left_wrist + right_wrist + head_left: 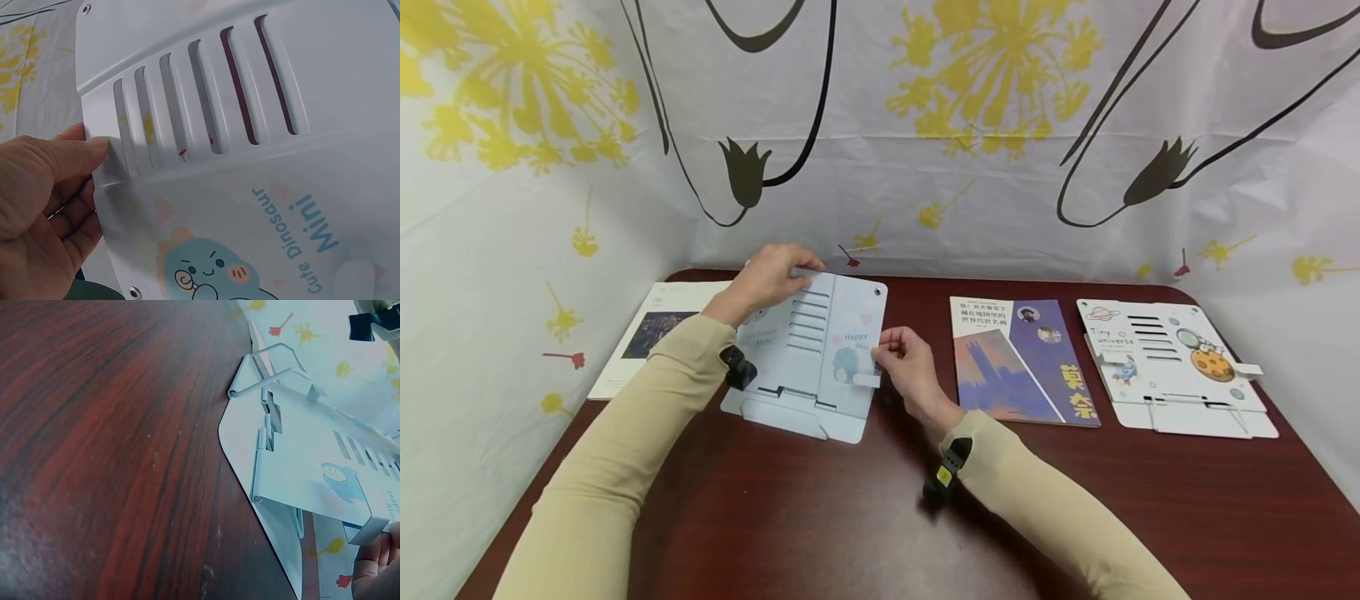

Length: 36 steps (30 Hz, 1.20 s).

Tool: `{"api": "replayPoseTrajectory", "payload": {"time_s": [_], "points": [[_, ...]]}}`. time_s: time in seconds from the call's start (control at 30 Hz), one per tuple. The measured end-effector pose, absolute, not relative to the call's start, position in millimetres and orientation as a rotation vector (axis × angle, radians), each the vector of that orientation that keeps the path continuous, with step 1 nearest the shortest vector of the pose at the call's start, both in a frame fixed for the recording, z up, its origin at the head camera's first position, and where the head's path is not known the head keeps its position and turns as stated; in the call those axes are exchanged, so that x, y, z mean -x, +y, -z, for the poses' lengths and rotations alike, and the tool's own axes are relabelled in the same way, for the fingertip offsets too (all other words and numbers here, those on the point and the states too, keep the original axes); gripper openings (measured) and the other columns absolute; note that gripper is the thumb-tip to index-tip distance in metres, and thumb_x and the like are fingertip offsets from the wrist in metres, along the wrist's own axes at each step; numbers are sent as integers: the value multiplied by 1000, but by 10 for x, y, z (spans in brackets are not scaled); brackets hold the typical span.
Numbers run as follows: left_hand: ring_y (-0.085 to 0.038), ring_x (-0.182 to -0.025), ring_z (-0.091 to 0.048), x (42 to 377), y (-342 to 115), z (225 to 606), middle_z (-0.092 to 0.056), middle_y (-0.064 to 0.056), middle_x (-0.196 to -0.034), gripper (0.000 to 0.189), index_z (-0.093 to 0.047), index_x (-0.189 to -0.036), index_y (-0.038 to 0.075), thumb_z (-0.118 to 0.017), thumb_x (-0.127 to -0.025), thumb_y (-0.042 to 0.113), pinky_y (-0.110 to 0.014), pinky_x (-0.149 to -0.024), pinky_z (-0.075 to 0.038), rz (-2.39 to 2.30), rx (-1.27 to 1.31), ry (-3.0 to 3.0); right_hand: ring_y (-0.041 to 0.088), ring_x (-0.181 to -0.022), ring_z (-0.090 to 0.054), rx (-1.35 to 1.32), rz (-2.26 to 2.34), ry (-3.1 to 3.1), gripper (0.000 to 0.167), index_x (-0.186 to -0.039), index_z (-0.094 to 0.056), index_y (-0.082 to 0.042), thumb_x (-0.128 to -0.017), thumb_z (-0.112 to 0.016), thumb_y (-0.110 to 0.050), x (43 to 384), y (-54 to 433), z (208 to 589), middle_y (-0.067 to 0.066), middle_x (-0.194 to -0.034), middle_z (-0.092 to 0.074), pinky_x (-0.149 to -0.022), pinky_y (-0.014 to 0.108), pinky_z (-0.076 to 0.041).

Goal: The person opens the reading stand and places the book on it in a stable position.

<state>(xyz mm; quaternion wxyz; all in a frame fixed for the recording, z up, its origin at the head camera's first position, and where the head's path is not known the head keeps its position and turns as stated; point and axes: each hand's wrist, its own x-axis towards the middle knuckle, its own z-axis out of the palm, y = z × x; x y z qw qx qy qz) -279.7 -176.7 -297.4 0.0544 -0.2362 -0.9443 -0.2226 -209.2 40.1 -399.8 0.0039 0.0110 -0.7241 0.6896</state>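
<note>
A white metal book stand point(811, 367), printed with a blue dinosaur and "Happy Mini", leans tilted on its base at the left of the table. My left hand point(772, 279) pinches its top edge, the thumb on the front face and the fingers behind, as the left wrist view shows beside the slots of the panel point(206, 212). At the right edge, my right hand point(910, 367) grips the panel near a small clip point(867, 380). In the right wrist view the hinged base plate point(240, 444) lies against the table, and the panel rises from it.
A page with a dark picture point(640, 354) lies behind my left forearm. Right of centre is a purple-covered book point(1022, 358). Another white book stand point(1172, 358), with space drawings, lies at the far right. A patterned curtain point(880, 167) closes off the back of the dark red table point(820, 517).
</note>
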Motion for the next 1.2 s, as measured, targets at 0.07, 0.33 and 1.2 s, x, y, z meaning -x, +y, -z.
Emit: {"api": "replayPoseTrajectory", "payload": {"time_s": [0.07, 0.33, 1.2], "points": [[-30, -111, -56, 2799, -1771, 2986, -63, -15, -116, 24, -67, -111, 3, -60, -89, 0, -43, -95, -44, 717, 713, -2874, 14, -73, -50, -31, -2163, -2268, 12, -97, -56, 0, -87, -61, 3, 2079, 403, 4000, 7, -87, -56, -70, 34, -49], [-30, -114, -52, 2788, -1776, 3004, -60, -15, -118, 19, -61, -110, 4, -56, -92, 2, -44, -99, -40, 892, 698, -2933, 14, -72, -51, -27, -2182, -2262, 11, -97, -57, 0, -87, -61, 3, 2016, 407, 3993, 7, -88, -57, -72, 34, -49], [-29, -98, -55, 2694, -1821, 2947, -63, -13, -101, 12, -60, -100, 0, -60, -88, -1, -47, -97, -35, 851, 1371, -2554, 11, -69, -52, -249, -2286, -2211, 15, -96, -54, 5, -85, -64, 4, 1606, 510, 3981, 5, -83, -56, -65, 21, -51]]}}
